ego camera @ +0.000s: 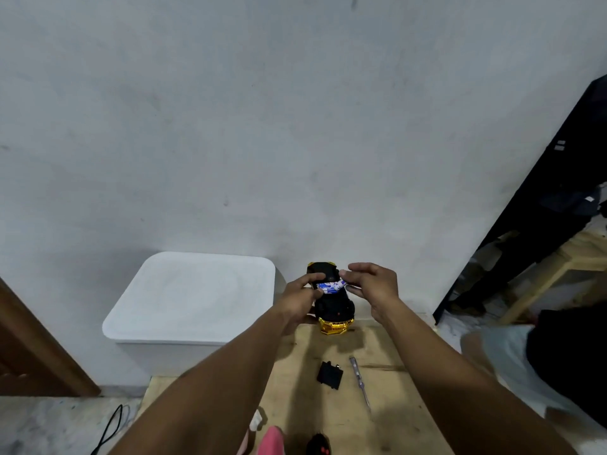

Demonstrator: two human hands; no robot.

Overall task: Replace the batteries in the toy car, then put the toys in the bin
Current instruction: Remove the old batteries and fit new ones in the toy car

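Note:
I hold a gold and black toy car (333, 310) upside down above the wooden table (387, 382). My left hand (300, 298) grips the car's left side. Blue and white batteries (330, 286) show in its open underside. My right hand (371, 285) pinches at the right end of the batteries with thumb and forefinger. The black battery cover (329, 375) lies loose on the table below, with a thin screwdriver (359, 380) to its right. The white bin (193, 300) stands at the left with its lid on.
A pink thing (272, 440) and a black remote with red buttons (319, 445) lie at the table's near edge. A dark panel (538, 205) leans against the wall at the right, beside a wooden frame. A black cable (110, 428) runs on the floor at lower left.

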